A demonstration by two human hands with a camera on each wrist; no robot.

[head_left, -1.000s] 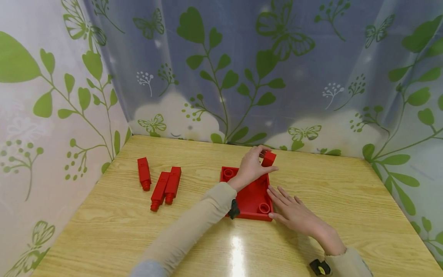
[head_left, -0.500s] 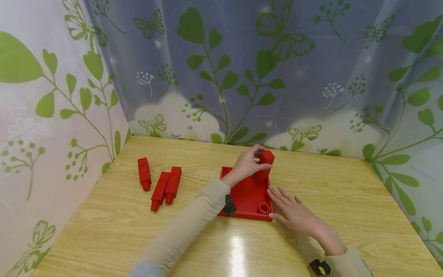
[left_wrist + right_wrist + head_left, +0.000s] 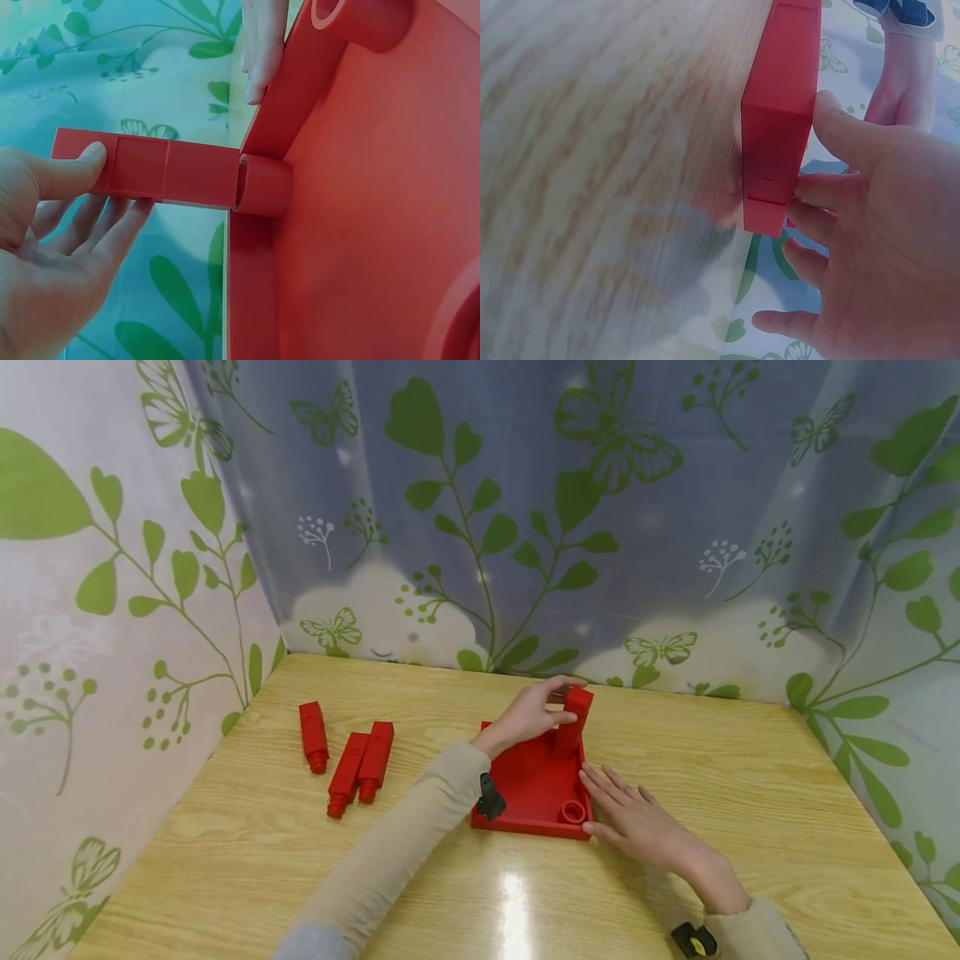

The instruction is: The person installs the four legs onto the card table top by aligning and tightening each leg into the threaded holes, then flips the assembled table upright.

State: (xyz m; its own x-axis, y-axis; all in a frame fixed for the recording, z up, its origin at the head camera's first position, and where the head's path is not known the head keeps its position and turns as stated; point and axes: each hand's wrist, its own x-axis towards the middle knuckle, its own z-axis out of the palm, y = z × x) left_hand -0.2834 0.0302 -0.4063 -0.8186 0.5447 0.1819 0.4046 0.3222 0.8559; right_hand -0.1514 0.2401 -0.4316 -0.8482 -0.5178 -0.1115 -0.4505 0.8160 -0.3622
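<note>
My left hand (image 3: 523,717) pinches a red square leg (image 3: 180,171) between thumb and fingers. The leg stands nearly upright at the far right corner of a red square tabletop (image 3: 525,785), which lies with its raised rim upward. In the left wrist view the leg's end meets a round corner socket (image 3: 268,187); a narrow dark gap shows there, and any thread is hidden. My right hand (image 3: 637,818) lies with extended fingers against the right rim, its fingertips touching the outer wall (image 3: 776,142). Another socket (image 3: 572,812) shows at the near right corner.
Three more red legs with threaded ends lie on the wooden table (image 3: 675,735) to the left: one leg (image 3: 313,737) by itself, a second leg (image 3: 348,774) and a third leg (image 3: 376,760) side by side. A patterned curtain (image 3: 480,527) hangs behind the table.
The held leg has come down and shifted slightly left onto the far right corner. My left hand has drawn a little left with it. The right hand has stayed in place.
</note>
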